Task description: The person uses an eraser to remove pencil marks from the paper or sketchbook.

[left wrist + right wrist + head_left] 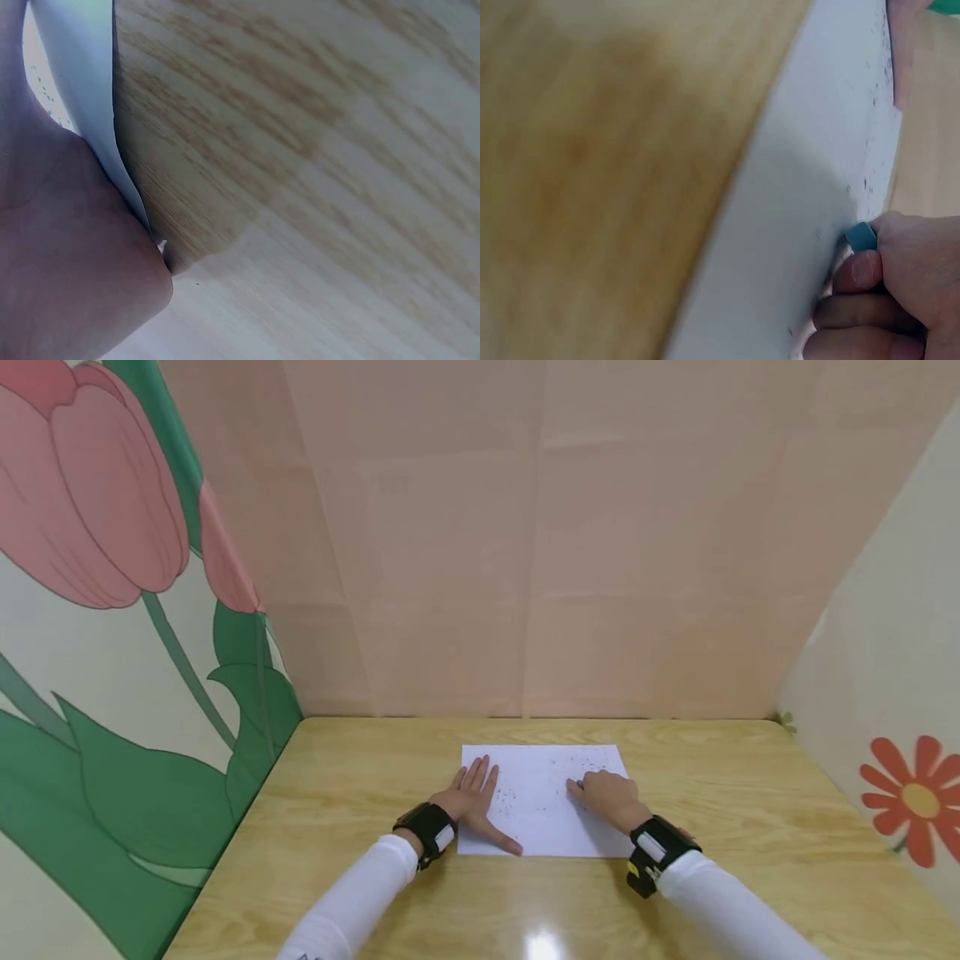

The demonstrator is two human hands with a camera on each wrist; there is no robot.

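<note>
A: What is the grip of the right hand [611, 797] doing?

B: Its fingers are curled tight around a small blue piece [861, 237]. In the right wrist view the blue tip sticks out just above the fingertips [861, 271] and touches the white sheet of paper [543, 797]. What the piece is I cannot tell; only its tip shows.

A: And the left hand [471, 800]?

B: It holds nothing. It lies flat on the sheet's left edge with straight, spread fingers, thumb stretched towards the sheet's near edge, pressing the paper down. In the left wrist view the heel of the hand [67, 255] sits on the paper's edge [82, 90], which lifts slightly off the wood beside it.

A: Where is the sheet?

B: On the wooden desk [360, 793], about midway between its left and right edges, with its far edge short of the back wall. The sheet is speckled with small dark marks, most of them between the two hands and towards its far right part.

A: Where does the right hand sit on the sheet?

B: On its right half, knuckles up, well apart from the left hand.

A: Anything else near the sheet?

B: Both wrists carry black bands [429, 828] over white sleeves [352, 902]. A panel with tulips [112, 610] stands left of the sheet, a plain pink wall [540, 543] behind it, and a panel with a red flower [911, 797] to its right.
</note>
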